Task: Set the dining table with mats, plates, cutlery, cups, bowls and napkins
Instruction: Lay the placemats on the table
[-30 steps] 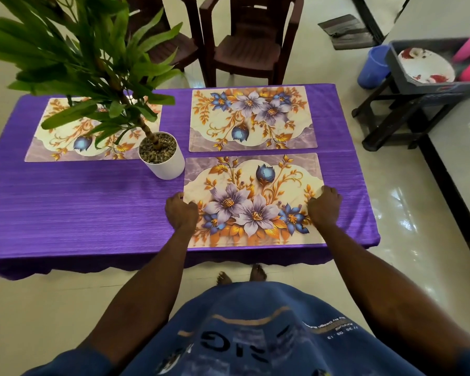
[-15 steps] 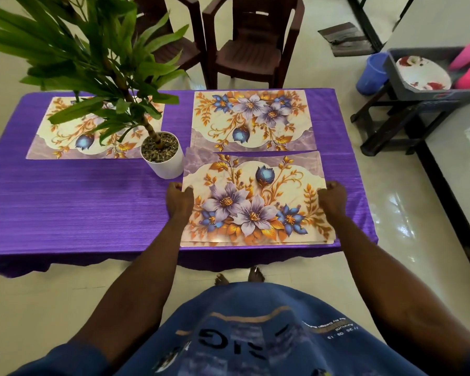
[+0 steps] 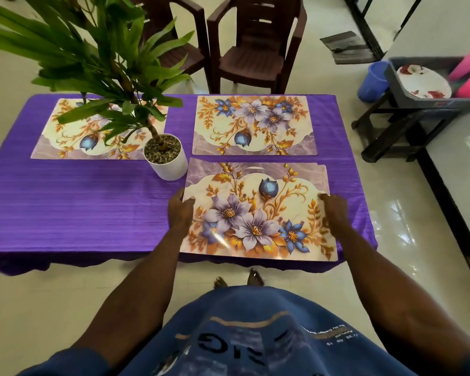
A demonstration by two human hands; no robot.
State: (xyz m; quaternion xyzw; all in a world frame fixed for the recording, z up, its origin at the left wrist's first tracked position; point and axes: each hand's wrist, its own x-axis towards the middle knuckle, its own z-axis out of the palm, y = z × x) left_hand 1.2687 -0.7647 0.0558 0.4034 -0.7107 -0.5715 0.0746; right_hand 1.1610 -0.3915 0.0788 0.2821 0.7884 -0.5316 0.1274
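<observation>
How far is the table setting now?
Done: two far mats lie flat. In hand: the left hand and right hand grip the near mat by its sides. Left: no plates or cutlery on the table yet.

The blue shirt [image 3: 269, 335] carries large dark letters seen upside down, seemingly "GIRG" or the like, plus small white lines with digits that are too tiny to make out.
</observation>
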